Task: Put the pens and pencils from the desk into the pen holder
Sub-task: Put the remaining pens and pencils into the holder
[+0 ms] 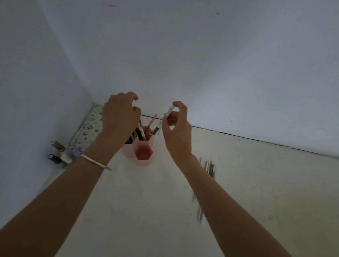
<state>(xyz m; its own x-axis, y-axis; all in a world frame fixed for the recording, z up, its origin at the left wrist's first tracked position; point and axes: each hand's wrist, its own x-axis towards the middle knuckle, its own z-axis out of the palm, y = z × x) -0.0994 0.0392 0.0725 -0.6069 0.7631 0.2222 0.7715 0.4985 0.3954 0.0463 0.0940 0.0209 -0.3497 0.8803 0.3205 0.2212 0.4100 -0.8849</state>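
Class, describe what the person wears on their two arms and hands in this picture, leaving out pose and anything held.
Both forearms are bare, with no sleeves or gloves showing. The left hand has a thin pale bangle around its wrist. The right hand and its wrist carry nothing: no ring, watch or band is visible.

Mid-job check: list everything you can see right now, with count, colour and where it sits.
pen holder: one, pink, hexagonal cells, far side of the desk by the wall; the nearest cell looks empty.
pens in the holder: several, one pink, others dark or white, standing in the rear cells.
white pen: one, pinched in the right hand above the holder.
pens on the desk: several, grey and dark, beside the right forearm, partly hidden; count unclear.
small bottles: a few, dark, in the left corner.
floral cloth: one, green-white, left corner.
desk: one, cream.
left hand: over the holder, bracelet on the wrist.
right hand: holding the pen.
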